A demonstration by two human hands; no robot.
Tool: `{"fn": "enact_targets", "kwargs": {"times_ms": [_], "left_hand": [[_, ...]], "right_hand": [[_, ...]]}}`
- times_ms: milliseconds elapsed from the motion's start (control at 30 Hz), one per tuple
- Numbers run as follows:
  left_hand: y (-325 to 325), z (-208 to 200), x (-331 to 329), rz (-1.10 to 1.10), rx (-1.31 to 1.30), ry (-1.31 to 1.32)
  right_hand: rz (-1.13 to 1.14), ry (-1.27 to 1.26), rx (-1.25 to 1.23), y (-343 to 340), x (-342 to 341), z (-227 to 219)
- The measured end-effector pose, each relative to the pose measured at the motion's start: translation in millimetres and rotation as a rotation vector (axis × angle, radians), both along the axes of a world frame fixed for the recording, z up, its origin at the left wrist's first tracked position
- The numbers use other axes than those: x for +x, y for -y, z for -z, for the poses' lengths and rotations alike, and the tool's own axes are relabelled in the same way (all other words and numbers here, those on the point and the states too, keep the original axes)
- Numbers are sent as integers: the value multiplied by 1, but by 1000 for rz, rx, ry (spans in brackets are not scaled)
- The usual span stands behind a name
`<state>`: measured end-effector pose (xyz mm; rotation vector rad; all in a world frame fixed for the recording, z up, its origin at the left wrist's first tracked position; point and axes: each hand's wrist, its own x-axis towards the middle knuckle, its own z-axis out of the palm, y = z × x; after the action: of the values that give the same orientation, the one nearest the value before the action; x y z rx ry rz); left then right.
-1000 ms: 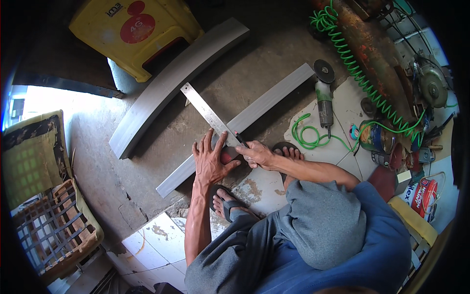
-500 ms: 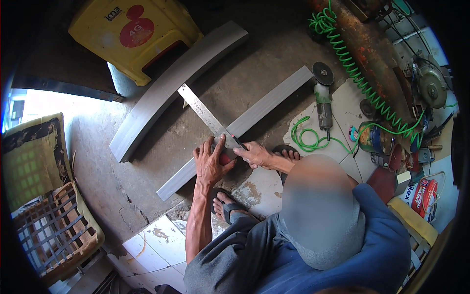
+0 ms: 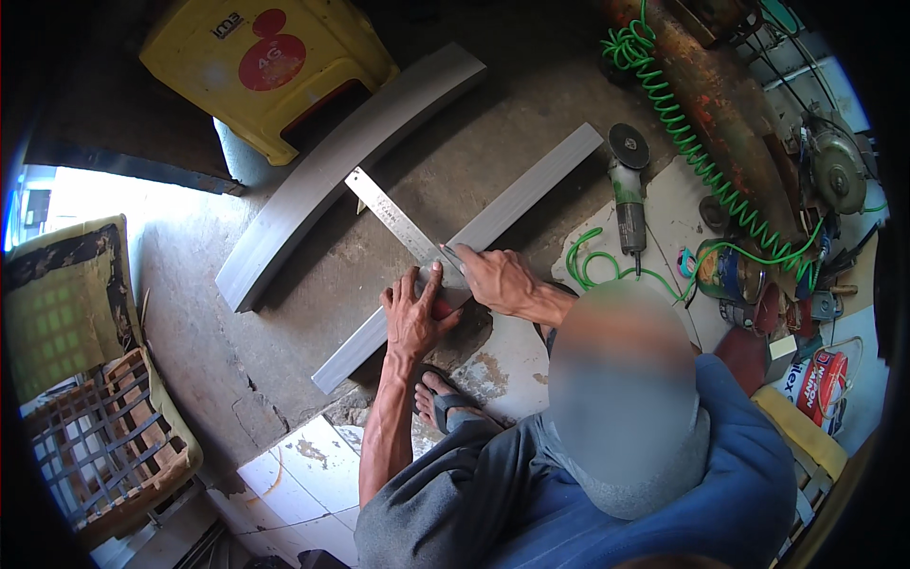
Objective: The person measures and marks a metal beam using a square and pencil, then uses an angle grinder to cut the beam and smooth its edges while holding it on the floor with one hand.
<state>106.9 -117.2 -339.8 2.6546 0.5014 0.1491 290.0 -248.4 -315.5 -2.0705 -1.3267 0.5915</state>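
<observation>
A straight grey metal bar point(image 3: 531, 194) lies slantwise on the floor. Across it rests a square with a long steel blade point(image 3: 393, 216), its far end reaching toward a curved grey metal bar point(image 3: 351, 161). My left hand point(image 3: 412, 318) presses the square against the straight bar, fingers over the metal and the thumb beside a red part. My right hand point(image 3: 502, 284) is closed at the blade's edge, on the bar's upper face. Its fingers pinch a slim dark marking pen point(image 3: 449, 248), mostly hidden by the hand.
An angle grinder point(image 3: 627, 194) with a green cord lies right of the straight bar's far end. A yellow plastic stool point(image 3: 284, 85) stands at the back left. Coiled green hose point(image 3: 678, 119), tools and a paint can point(image 3: 823, 391) crowd the right. A worn chair frame point(image 3: 104, 436) sits left.
My right hand has moved up and left along the blade's edge, turning so that the pen is now mostly covered. My left hand stays on the square.
</observation>
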Motion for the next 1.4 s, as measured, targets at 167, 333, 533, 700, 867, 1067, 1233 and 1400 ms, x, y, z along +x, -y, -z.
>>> {"fn": "enact_targets", "kwargs": {"times_ms": [167, 333, 533, 700, 867, 1067, 1233, 1400], "left_hand": [[2, -3, 0, -17, -4, -51], [3, -3, 1, -14, -6, -21], [6, -5, -1, -39, 10, -30], [29, -3, -11, -32, 200, 106], [38, -17, -33, -188, -47, 137], [34, -60, -104, -476, -263, 209], [25, -56, -199, -852, 52, 155], [14, 25, -294, -1152, 194, -65]], "right_hand": [[-73, 205, -153, -20, -6, -10], [-202, 289, -193, -17, -9, -37], [-414, 132, -670, 50, 8, -44], [-104, 225, -895, 122, 64, -24], [52, 173, -973, 188, 105, -27], [783, 463, -289, 183, 185, 44], [801, -242, -185, 188, 240, 74], [994, -1004, -115, 189, 231, 39]]}}
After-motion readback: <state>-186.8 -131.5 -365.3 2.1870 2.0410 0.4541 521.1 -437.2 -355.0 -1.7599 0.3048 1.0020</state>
